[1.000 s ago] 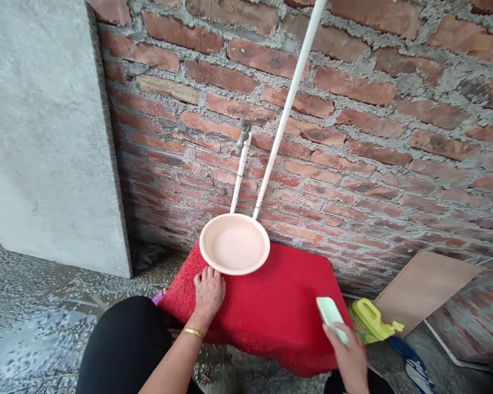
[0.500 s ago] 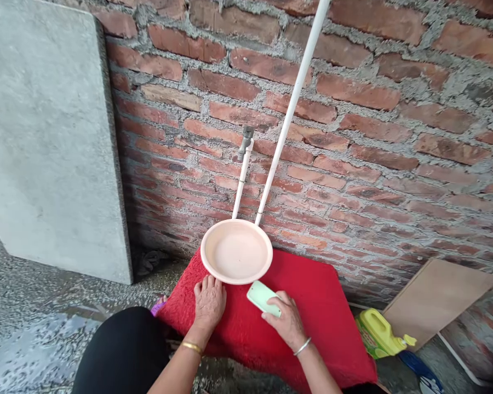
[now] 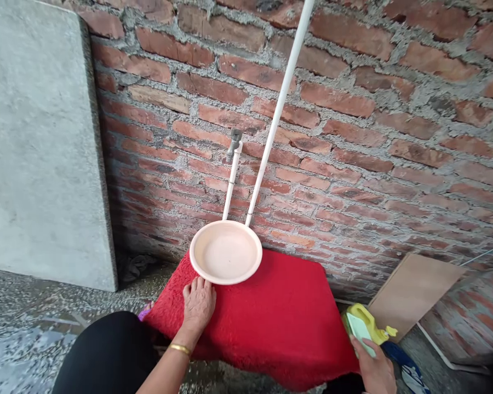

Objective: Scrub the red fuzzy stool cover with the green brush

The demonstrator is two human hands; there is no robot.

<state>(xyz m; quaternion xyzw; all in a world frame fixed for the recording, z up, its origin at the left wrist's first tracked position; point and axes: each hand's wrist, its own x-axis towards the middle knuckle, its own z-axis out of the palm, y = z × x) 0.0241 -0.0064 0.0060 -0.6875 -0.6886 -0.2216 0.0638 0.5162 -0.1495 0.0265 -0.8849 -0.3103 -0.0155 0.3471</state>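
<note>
My left hand (image 3: 199, 303) lies palm down on the red cloth (image 3: 267, 328), its fingers stretched forward to the near edge of a pale pink basin (image 3: 230, 254). No water or other object shows inside the basin. At the lower right, my right hand (image 3: 376, 366) is closed around a mint-green oblong plastic piece (image 3: 359, 328), held tilted past the right edge of the cloth. Its underside is hidden, so I cannot tell its exact kind. Behind that piece, partly covered by it, stands a yellow jug (image 3: 366, 316) with a handle and pump top.
A brick wall (image 3: 337, 153) rises behind the basin, with a tap (image 3: 234, 145) and a long white pipe (image 3: 277, 115). A grey slab (image 3: 41, 148) leans at the left above wet floor. At the right are a brown board (image 3: 413, 290) and blue slippers (image 3: 402, 361).
My right hand has carried the mint-green plastic piece from beside the basin to the right, in front of the yellow jug. My left hand stays by the basin. The view has shifted slightly right.
</note>
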